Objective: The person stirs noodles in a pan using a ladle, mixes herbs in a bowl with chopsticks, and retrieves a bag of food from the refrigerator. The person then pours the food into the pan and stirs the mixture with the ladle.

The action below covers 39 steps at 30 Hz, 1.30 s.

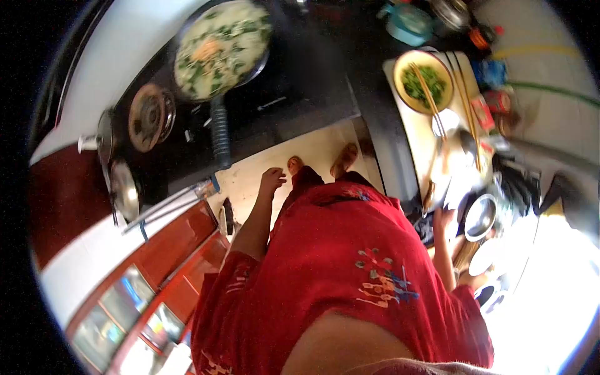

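My left hand (273, 180) hangs over the floor below the stove edge, its fingers loosely bent and apart with nothing between them. At the near end of a pale board (411, 134) is my right hand (444, 220). Its fingers are blurred by glare beside a thin dark object, and their grip is unclear. A yellow bowl (406, 69) of chopped greens (419, 89) stands on the board, with chopsticks (428, 94) laid across it. On the stove, a pan (215, 103) holds pale liquid, leafy greens and an orange-pink heap (207, 51); its dark handle (220, 134) points toward me.
An unused-looking burner (149, 117) and metal lids (125, 189) are at the left. A teal container (409, 25) and a pot (451, 11) stand at the back right. A metal bowl (480, 217) sits right of my right hand. Red cabinets (181, 244) line the lower left.
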### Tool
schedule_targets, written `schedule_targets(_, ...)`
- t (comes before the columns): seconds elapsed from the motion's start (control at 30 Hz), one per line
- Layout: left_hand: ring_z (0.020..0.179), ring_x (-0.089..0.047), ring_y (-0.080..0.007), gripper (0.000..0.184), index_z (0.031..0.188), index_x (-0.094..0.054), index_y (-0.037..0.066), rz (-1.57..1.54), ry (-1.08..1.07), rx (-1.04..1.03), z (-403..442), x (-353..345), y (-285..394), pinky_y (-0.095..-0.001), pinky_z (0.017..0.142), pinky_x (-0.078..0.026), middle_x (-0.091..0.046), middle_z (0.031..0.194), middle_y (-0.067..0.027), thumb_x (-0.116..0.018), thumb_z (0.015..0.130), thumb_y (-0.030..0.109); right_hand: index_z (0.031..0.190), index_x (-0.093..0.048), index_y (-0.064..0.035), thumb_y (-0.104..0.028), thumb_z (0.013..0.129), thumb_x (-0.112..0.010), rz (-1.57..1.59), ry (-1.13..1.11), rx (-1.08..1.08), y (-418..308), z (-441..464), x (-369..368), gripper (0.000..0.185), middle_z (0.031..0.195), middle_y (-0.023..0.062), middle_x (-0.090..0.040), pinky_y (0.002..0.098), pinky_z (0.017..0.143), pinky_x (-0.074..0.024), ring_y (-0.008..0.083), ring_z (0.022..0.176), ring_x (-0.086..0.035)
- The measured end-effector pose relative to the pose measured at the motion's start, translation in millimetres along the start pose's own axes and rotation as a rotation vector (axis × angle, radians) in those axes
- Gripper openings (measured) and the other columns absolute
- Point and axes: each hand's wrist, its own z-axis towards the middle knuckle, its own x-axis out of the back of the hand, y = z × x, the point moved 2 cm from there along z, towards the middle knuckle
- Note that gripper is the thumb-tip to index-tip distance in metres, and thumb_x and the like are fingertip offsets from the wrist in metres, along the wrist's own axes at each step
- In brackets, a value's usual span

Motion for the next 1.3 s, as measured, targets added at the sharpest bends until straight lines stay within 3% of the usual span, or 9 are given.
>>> schedule_targets(0.1,0.059,-0.059,-0.016,0.024,0.099,-0.057,0.004,0.036,-0.011,-0.096,29,-5,8,-0.025,0.049,-0.045,-0.062,0.078,-0.0079,-0.055,0.085,0.023,0.084,-0.044,-0.004,-0.017,0.081,-0.052,0.069,0.112,-0.018,32,7,13,0.015,0.057,0.006,-0.044,0.033,0.044,-0.0382,0.019,0.047,-0.044)
schedule_targets(0.17,0.059,-0.059,-0.0152,0.023,0.098,-0.058,0.004,0.003,-0.015,-0.107,34,-10,13,-0.0254,0.05,-0.046,-0.062,0.078,-0.0071,-0.056,0.085,0.022,0.078,-0.041,-0.0143,-0.02,0.085,-0.052,0.762,0.053,-0.251,-8,-4,32,0.014,0.052,-0.0061,-0.034,0.0203,0.033,-0.0254,0.0046,0.039,-0.033)
schedule_targets(0.3,0.064,-0.059,-0.0143,0.02,0.096,-0.059,0.004,-0.183,-0.058,-0.079,22,-8,53,-0.0271,0.056,-0.048,-0.062,0.077,-0.0058,-0.057,0.085,0.021,0.078,-0.041,-0.0107,-0.016,0.084,-0.051,0.621,0.251,0.111,-36,6,50,0.013,0.055,-0.0063,-0.031,0.0226,0.039,-0.024,0.004,0.044,-0.029)
schedule_targets(0.37,0.065,-0.059,-0.0141,0.02,0.094,-0.06,0.005,-0.244,-0.105,-0.166,23,1,60,-0.0269,0.058,-0.049,-0.062,0.076,-0.0054,-0.057,0.085,0.022,0.086,-0.045,-0.0036,-0.007,0.083,-0.05,0.566,0.203,0.166,-90,-7,68,0.007,0.074,0.0011,-0.041,0.0249,0.061,-0.0348,0.0105,0.067,-0.038)
schedule_targets(0.53,0.073,-0.063,-0.0199,0.026,0.093,-0.061,0.004,-0.228,-0.485,-0.161,-18,44,109,-0.0343,0.067,-0.052,-0.063,0.08,-0.0085,-0.06,0.084,0.029,0.078,-0.045,-0.0049,-0.015,0.086,-0.053,0.511,0.06,0.495,-264,-49,74,0.015,0.065,-0.0022,-0.037,0.022,0.052,-0.0276,0.0065,0.06,-0.032)
schedule_targets(0.6,0.074,-0.062,-0.0198,0.029,0.095,-0.061,0.004,-0.212,-0.39,-0.174,-34,63,122,-0.0343,0.068,-0.051,-0.063,0.081,-0.0089,-0.058,0.085,0.031,0.08,-0.047,-0.0022,-0.018,0.085,-0.056,0.36,-0.076,0.485,-343,-71,79,0.019,0.067,0.0009,-0.04,0.0236,0.054,-0.0306,0.0087,0.062,-0.035)
schedule_targets(0.8,0.077,-0.06,-0.0161,0.03,0.099,-0.057,0.003,-0.423,-0.379,-0.285,-77,117,160,-0.0275,0.07,-0.047,-0.061,0.087,-0.0085,-0.048,0.09,0.03,0.1,-0.053,-0.0043,-0.02,0.08,-0.064,-0.001,-0.121,1.176,-531,-86,48,0.028,0.072,0.0153,-0.06,0.0366,0.053,-0.0472,0.0303,0.06,-0.06)
schedule_targets(0.97,0.081,-0.059,-0.0193,0.038,0.103,-0.056,0.002,-0.403,-0.445,-0.428,-82,140,170,-0.0344,0.075,-0.046,-0.061,0.091,-0.0111,-0.046,0.09,0.037,0.101,-0.051,-0.0066,-0.019,0.078,-0.062,-0.154,0.003,1.773,-638,-109,22,0.028,0.08,0.0085,-0.057,0.0347,0.058,-0.048,0.0265,0.07,-0.059)
schedule_targets(1.3,0.082,-0.054,-0.0137,0.03,0.103,-0.056,0.005,-0.313,-0.432,-0.413,-98,131,181,-0.0271,0.075,-0.043,-0.061,0.091,-0.0039,-0.047,0.09,0.031,0.105,-0.053,-0.0099,-0.02,0.08,-0.059,-0.358,0.197,1.851,-723,-58,-16,0.028,0.082,0.0051,-0.053,0.0331,0.057,-0.0482,0.024,0.071,-0.059)
